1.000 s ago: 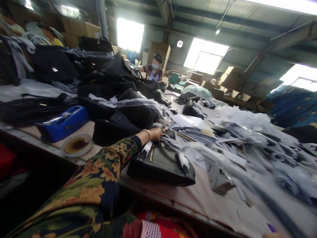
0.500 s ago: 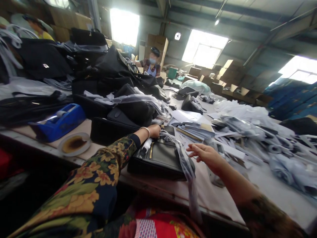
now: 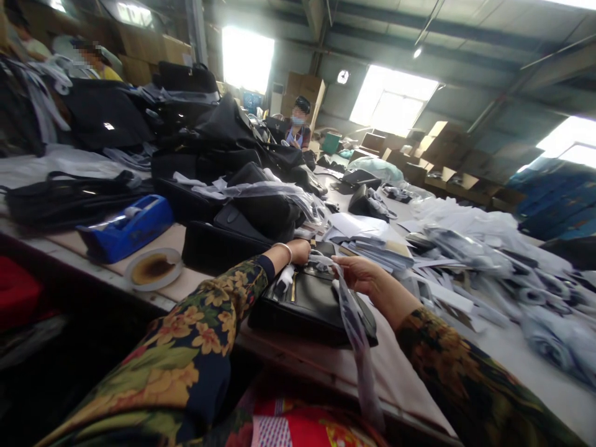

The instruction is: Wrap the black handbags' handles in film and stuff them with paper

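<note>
A black handbag (image 3: 321, 304) with a gold zipper lies flat at the table's near edge. My left hand (image 3: 299, 252), a bangle at its wrist, is closed at the bag's far end; what its fingers grip is hidden. My right hand (image 3: 358, 273) has its fingertips pinched on a strap wrapped in translucent plastic (image 3: 356, 335). That wrapped strap runs across the bag and hangs over the table edge toward me. White wrapping (image 3: 285, 279) covers a small part beside the zipper.
To the left stand a blue tape dispenser (image 3: 125, 228) and a round dish with brown residue (image 3: 153, 268). Black bags (image 3: 223, 143) are heaped behind. Papers (image 3: 363, 233) and plastic-wrapped pieces (image 3: 470, 248) cover the right side. A masked person (image 3: 298, 127) is across the table.
My right hand has moved left and inward, from open beside the bag to a pinch on the wrapped strap. My left hand stays at the bag's far end. The view has shifted slightly.
</note>
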A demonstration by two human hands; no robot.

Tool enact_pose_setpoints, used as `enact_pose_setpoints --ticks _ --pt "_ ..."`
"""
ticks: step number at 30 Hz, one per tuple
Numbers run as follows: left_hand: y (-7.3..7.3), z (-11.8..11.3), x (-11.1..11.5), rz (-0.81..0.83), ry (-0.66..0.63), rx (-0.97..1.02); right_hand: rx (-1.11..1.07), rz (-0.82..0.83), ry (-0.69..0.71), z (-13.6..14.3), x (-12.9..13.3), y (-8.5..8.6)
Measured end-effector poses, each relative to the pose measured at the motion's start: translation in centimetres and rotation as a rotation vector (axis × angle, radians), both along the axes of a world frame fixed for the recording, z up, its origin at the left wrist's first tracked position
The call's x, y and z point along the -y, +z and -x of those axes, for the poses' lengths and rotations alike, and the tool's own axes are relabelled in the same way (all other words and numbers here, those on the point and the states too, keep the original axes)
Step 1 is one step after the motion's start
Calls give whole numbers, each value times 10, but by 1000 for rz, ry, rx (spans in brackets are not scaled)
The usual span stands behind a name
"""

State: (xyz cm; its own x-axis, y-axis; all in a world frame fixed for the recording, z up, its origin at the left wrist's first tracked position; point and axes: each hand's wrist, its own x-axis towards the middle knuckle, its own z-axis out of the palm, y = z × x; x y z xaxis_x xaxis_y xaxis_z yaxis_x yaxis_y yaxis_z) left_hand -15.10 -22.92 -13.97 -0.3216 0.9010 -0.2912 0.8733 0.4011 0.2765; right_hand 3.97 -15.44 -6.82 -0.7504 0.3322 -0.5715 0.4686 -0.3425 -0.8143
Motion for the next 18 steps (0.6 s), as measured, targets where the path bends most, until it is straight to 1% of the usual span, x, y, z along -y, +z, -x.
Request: enact_pose_setpoints --ticks 3,6,8,10,14,17,18 --pt "-2 1 1 1 -7 23 -3 78 -25 -14 26 8" --pt "-5 2 1 -10 -20 49 -86 118 -2 -41 52 21" --pt "-6 1 1 -11 -35 60 -178 102 42 -64 62 38" --pt "-6 1 0 -11 -47 67 -250 63 74 -89 66 61" --pt "-6 0 -1 -24 -53 80 -320 -95 63 -141 65 109" --pt "-6 0 0 -38 -47 85 -335 -283 28 -182 63 133" --pt "-5 -1 1 -45 -46 86 -348 -388 2 -194 62 139"
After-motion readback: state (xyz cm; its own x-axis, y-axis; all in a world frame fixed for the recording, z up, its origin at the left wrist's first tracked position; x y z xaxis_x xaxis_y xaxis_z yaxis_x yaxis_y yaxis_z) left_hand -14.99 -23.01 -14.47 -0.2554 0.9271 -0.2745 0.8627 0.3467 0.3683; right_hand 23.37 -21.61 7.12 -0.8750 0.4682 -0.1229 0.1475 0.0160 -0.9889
